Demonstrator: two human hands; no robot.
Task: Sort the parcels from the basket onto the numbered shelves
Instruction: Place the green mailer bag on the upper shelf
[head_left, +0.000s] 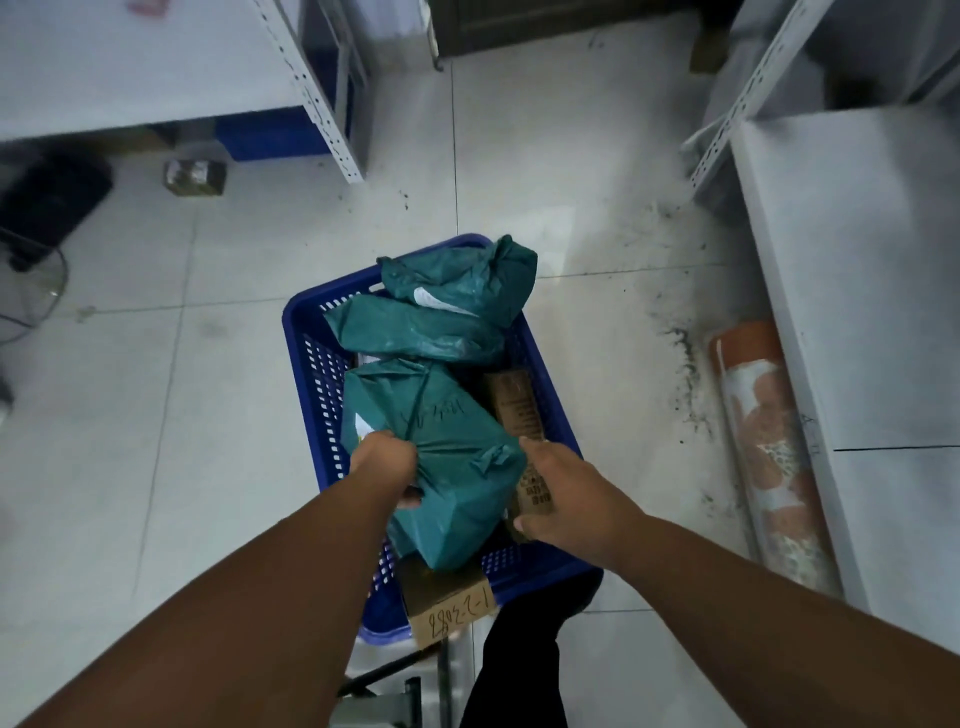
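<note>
Green parcel (452, 457) sits at the near end of the blue basket (306, 332), tilted, its long axis running from far-left down to near-right. Left hand (384, 462) grips its left edge, fingers curled into the plastic. Right hand (558, 486) is just beside its right edge, curled round a brown box (519, 410) wedged against the basket's wall. So the left has the parcel, and I'd judge the lift goes straight up. Two more green parcels (447, 312) lie beyond; shelves (852, 291) flank both sides.
</note>
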